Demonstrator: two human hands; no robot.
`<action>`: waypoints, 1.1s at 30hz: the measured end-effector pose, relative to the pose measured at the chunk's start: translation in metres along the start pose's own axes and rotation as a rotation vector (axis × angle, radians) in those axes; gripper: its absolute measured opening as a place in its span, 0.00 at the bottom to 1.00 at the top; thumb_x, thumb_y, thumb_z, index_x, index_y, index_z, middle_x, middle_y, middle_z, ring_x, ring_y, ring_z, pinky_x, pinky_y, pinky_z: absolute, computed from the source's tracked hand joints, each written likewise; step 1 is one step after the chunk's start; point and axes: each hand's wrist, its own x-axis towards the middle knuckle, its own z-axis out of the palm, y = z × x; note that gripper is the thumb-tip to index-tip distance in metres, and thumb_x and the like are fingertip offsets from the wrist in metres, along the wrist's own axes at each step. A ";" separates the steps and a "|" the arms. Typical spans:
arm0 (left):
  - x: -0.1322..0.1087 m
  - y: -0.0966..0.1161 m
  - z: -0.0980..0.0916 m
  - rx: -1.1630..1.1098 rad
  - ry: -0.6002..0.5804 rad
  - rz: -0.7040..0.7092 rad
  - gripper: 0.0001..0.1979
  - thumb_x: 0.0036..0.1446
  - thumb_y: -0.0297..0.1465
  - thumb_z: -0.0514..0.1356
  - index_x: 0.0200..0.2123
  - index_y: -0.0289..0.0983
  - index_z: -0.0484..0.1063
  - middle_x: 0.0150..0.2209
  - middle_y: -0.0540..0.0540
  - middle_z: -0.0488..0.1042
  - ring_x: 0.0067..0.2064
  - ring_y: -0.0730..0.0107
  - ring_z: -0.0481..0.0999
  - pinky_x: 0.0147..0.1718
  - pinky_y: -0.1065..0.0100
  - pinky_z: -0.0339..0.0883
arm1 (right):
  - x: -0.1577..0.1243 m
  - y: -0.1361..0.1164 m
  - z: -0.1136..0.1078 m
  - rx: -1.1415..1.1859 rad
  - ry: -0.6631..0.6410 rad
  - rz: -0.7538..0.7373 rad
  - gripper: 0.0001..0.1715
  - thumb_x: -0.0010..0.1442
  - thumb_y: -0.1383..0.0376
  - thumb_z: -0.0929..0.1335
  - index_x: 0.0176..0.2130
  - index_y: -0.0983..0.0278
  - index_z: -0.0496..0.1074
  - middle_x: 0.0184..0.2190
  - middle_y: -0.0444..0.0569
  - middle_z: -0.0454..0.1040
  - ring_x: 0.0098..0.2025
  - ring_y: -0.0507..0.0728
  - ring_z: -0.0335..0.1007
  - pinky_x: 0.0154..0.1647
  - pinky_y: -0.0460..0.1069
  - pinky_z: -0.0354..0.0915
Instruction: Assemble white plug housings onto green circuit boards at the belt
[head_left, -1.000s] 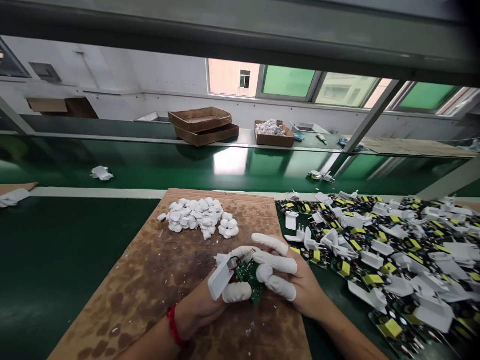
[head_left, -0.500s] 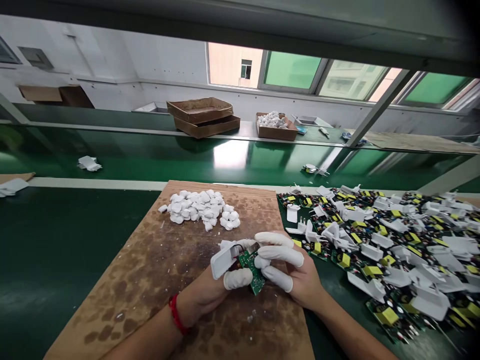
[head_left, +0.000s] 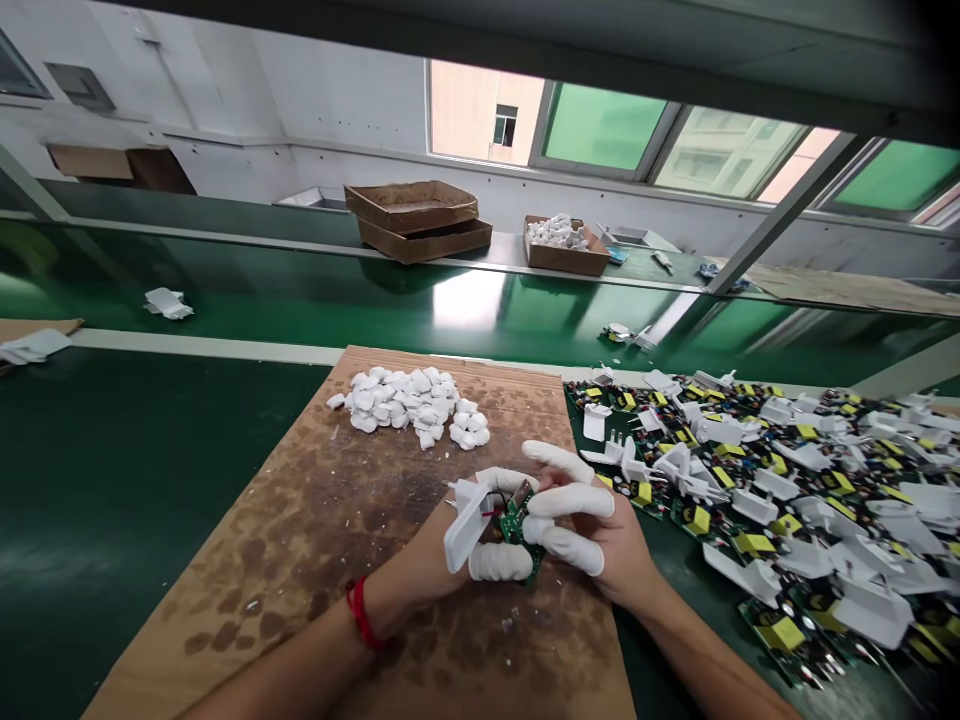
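Note:
My left hand (head_left: 457, 545), with white finger cots and a red cord at the wrist, grips a small green circuit board (head_left: 513, 522) between thumb and fingers. Thin wires join the board to a white plug housing (head_left: 466, 527), which hangs tilted on the board's left. At the board's right side, my right hand (head_left: 589, 515), also in white finger cots, presses a small white lump (head_left: 534, 528) against it with closed fingers. Beyond both hands, a pile of similar soft-looking white lumps (head_left: 405, 400) lies on the stained cardboard sheet (head_left: 360, 510).
Many circuit boards with white plug housings (head_left: 757, 505) crowd the green bench on the right. A green belt (head_left: 315, 300) runs behind the cardboard. On the shelf above are stacked cardboard trays (head_left: 416, 225) and a box of white pieces (head_left: 566, 260). A slanted post (head_left: 795, 210) stands at right.
The circuit board has tilted in my hands, and its plug housing now stands more upright. My right fingers have closed in further over the board. The camera view has shifted slightly.

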 end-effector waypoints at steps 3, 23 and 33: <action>-0.001 0.002 -0.003 0.135 -0.001 0.064 0.32 0.38 0.41 0.71 0.48 0.39 0.71 0.49 0.43 0.71 0.54 0.51 0.68 0.49 0.58 0.63 | -0.003 0.003 0.002 0.120 -0.022 0.156 0.31 0.52 0.57 0.73 0.54 0.49 0.66 0.54 0.50 0.67 0.54 0.60 0.64 0.55 0.55 0.61; -0.011 0.007 -0.003 0.470 -0.159 0.053 0.24 0.47 0.31 0.67 0.50 0.42 0.73 0.48 0.39 0.73 0.48 0.54 0.73 0.46 0.60 0.67 | -0.012 -0.010 0.017 0.637 -0.262 0.457 0.37 0.44 0.51 0.76 0.53 0.52 0.68 0.48 0.50 0.73 0.46 0.61 0.72 0.44 0.56 0.69; -0.001 0.024 0.004 0.445 -0.140 0.061 0.23 0.45 0.37 0.69 0.46 0.40 0.76 0.44 0.41 0.75 0.51 0.52 0.70 0.50 0.58 0.64 | -0.010 0.004 0.015 0.709 -0.259 0.566 0.49 0.38 0.50 0.78 0.57 0.55 0.65 0.52 0.53 0.70 0.51 0.63 0.68 0.51 0.57 0.65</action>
